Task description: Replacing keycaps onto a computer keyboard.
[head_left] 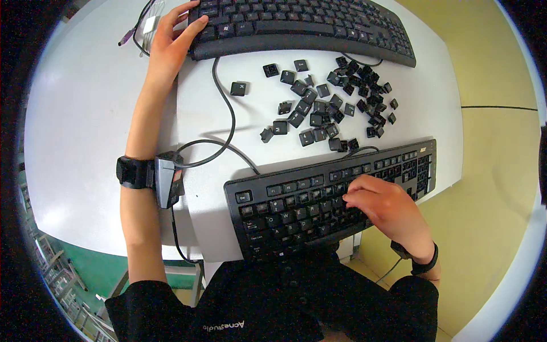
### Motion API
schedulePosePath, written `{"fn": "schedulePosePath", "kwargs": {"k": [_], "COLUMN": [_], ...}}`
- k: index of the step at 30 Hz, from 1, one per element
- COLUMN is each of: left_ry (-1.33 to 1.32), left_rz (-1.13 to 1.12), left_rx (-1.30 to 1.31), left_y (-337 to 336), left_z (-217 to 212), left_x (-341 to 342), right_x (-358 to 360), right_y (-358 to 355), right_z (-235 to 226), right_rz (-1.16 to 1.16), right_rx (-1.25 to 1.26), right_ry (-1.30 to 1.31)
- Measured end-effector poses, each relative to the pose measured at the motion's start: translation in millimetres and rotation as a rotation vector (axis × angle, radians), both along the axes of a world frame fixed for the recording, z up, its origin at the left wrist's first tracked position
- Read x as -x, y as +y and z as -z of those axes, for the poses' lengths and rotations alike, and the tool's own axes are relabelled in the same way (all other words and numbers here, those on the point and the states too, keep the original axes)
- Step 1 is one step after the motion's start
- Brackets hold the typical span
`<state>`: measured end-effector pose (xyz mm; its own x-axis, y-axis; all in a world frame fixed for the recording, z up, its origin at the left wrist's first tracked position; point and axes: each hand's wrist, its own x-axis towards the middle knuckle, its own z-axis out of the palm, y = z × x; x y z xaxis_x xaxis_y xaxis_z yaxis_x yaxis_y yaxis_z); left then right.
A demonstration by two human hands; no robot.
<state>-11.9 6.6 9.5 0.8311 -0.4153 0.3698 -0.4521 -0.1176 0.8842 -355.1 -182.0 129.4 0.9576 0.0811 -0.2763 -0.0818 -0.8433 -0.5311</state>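
A black keyboard (333,199) lies at a slant on the near side of the white table, several of its key positions without caps. Over its middle-right keys is my right hand (384,205), thumb and fingertips pinched together; whatever they hold, if anything, is too small to make out. At the far edge of the picture lies a second black keyboard (285,41). My left hand (171,43) rests at its left end, thumb and index finger stretched apart on the corner. Loose black keycaps (310,108) are scattered between the two keyboards, with one keycap (238,88) apart on the left.
A dark cable (231,108) loops from the far keyboard toward my left forearm. Strapped to that forearm is a grey device (168,179). A purple-tipped plug (125,39) lies at the far left of the table. The table's right edge borders a yellow surface (490,148).
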Motion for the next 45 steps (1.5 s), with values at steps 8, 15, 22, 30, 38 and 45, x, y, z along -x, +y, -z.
{"fn": "schedulePosePath", "kwargs": {"k": [8,15,22,30,38,45], "left_ry": [0.064,0.068,0.074,-0.028,0.030,0.054], "left_rz": [0.035,0.004,0.002,0.001,0.000,-0.021], "left_rx": [0.039,-0.007,-0.006,-0.053,-0.044,-0.016], "left_y": [-1.2,0.1,0.5,-1.4,0.7,-2.0], "left_z": [0.6,-3.2,-4.0,-3.1,-2.2,-2.7], "left_x": [-2.2,-0.6,1.1,-1.1,-0.7,3.4], "right_x": [-7.9,-20.1,-26.9,-30.9,-15.1,-14.4], "right_y": [-2.6,-4.7,-4.5,-1.7,11.4,11.9], "right_z": [-0.6,-3.6,-4.5,-10.0,-13.7,-9.1], "right_rz": [0.014,-0.106,-0.118,-0.149,-0.204,-0.236], "right_rx": [0.042,0.098,0.049,0.133,0.305,0.350], "right_ry": [0.007,0.085,0.113,0.181,0.061,-0.024]}}
